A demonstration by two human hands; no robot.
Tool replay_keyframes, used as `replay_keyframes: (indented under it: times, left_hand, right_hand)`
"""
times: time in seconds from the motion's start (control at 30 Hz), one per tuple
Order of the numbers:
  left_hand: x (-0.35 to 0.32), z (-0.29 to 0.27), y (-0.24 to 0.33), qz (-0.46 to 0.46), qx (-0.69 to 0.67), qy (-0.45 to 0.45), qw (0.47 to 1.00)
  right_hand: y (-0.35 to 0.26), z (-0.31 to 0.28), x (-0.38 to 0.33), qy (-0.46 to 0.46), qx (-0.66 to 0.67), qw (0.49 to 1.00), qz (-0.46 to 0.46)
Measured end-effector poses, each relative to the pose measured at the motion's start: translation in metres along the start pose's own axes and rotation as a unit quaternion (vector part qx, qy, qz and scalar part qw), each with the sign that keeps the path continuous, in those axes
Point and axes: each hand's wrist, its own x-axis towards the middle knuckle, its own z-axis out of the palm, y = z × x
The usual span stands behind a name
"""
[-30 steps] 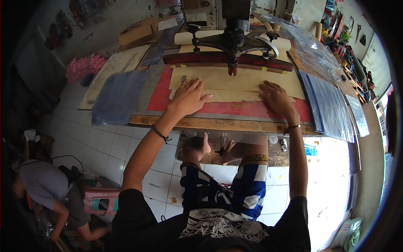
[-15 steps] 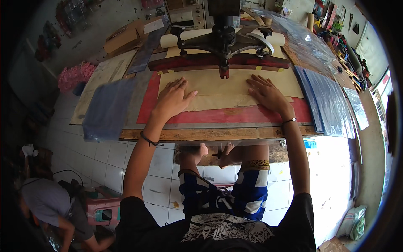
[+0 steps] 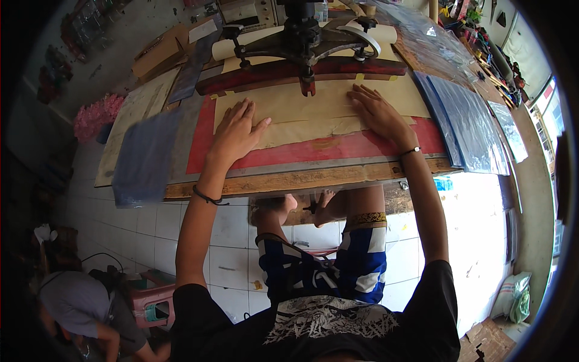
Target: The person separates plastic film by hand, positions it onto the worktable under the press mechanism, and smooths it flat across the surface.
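Observation:
My left hand (image 3: 237,131) lies flat on the left part of a tan sheet (image 3: 295,107), thumb spread toward the middle. On the sheet's right part rests my right hand (image 3: 381,114), fingers stretched forward and lying flat. Under the tan sheet is a red sheet (image 3: 289,154) that shows along the near and left sides. Just beyond my fingertips, a dark metal press head (image 3: 304,45) carries a long reddish-black bar (image 3: 259,72) across the work. Yellow tape bits show at the bar's near edge. Neither hand grips anything.
Blue-tinted clear plastic sheets (image 3: 145,151) hang over the table's left edge; a stack of similar sheets (image 3: 467,120) lies at right. A cardboard box (image 3: 160,54) stands far left. Tools (image 3: 497,78) crowd the far right. A person (image 3: 75,301) crouches at lower left beside a pink stool (image 3: 151,301).
The whole view has tilted and shifted slightly, so the table sits higher and more to the left. Both hands stay flat at about the same places on the tan sheet.

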Motion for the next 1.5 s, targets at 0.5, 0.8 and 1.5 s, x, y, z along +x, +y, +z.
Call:
replay_keyframes:
  times: [0.5,0.8,1.5]
  left_hand:
    - [0.002,0.007,-0.01,0.022,-0.103,0.106,0.989]
    - [-0.001,0.005,-0.019,0.032,-0.1,0.099,0.99]
    - [0.0,0.003,-0.021,0.013,-0.119,0.08,0.989]
  right_hand:
    - [-0.003,-0.009,-0.019,0.02,0.046,0.999,0.02]
    - [-0.002,-0.006,-0.021,0.024,0.009,1.0,0.006]
    - [-0.012,-0.019,-0.024,0.041,0.08,0.995,0.045]
